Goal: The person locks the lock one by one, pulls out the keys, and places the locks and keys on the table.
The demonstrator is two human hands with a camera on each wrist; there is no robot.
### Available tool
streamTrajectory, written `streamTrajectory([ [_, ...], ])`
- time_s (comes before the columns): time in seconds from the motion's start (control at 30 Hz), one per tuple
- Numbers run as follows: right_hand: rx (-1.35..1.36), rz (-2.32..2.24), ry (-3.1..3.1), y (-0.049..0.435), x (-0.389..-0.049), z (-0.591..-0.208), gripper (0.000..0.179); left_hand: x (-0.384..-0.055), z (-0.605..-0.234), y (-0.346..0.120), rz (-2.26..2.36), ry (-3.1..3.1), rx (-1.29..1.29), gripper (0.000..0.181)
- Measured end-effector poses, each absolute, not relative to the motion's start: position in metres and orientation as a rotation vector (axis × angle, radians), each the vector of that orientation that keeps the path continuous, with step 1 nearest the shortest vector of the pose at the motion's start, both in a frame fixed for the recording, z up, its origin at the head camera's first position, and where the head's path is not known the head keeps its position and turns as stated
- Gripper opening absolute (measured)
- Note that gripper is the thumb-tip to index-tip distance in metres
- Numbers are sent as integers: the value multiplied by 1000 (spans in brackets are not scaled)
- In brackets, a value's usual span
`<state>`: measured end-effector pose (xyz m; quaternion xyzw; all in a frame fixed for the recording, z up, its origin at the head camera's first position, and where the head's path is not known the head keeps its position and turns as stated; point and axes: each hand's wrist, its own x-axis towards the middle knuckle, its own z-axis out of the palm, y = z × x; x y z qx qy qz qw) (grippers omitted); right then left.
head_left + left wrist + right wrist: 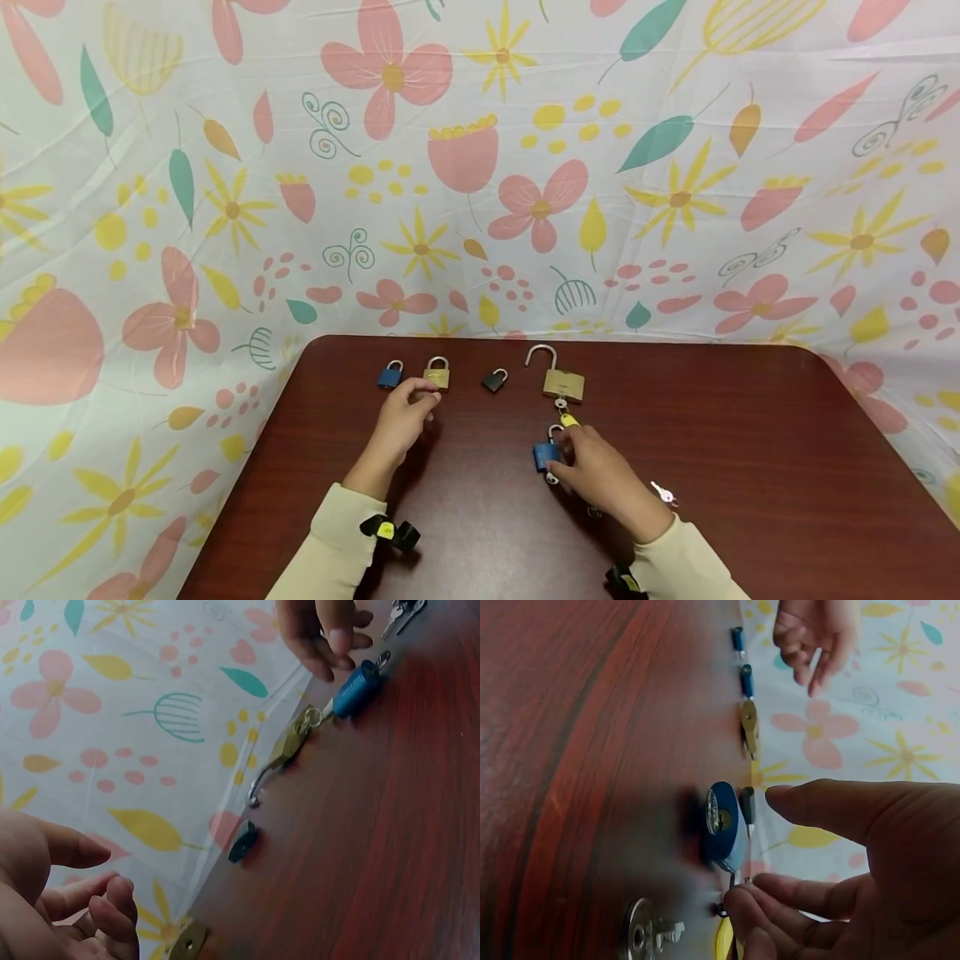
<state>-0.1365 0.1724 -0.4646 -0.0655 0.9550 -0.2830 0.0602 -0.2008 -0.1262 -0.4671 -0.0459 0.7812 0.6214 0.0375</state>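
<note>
A blue padlock [546, 456] lies on the table with a key [712, 812] in its keyhole. My right hand [603, 471] is at its right side, fingertips right by the shackle [555, 431]. In the right wrist view the thumb [817, 802] stands out straight, away from the lock body, and the other fingers are bent lightly. My left hand [401, 421] hovers with loosely bent fingers just in front of a small brass padlock [437, 379], holding nothing. Beyond the right hand, a large brass padlock [564, 385] has its shackle raised and a key at its base.
Along the table's back edge lie another blue padlock [389, 376] and a small black padlock [494, 381]. A yellow tag [570, 420] hangs at the large lock's key. Loose keys [663, 493] lie right of the right hand. A flowered cloth [540, 208] hangs behind the table [750, 417].
</note>
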Motion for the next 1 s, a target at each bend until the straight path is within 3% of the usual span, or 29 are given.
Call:
streamTrajectory([
  [0.5, -182, -648, 2924, 159, -149, -474, 44, -199, -464, -102, 1977, 2312, -83, 24],
  [0.73, -218, -645, 2959, 154, -154, -479, 30, -200, -468, -90, 1992, 2274, -52, 24],
  [1.0, -226, -760, 3001, 150, -155, -481, 30, -199, -461, -74, 1995, 2254, 2, 25],
])
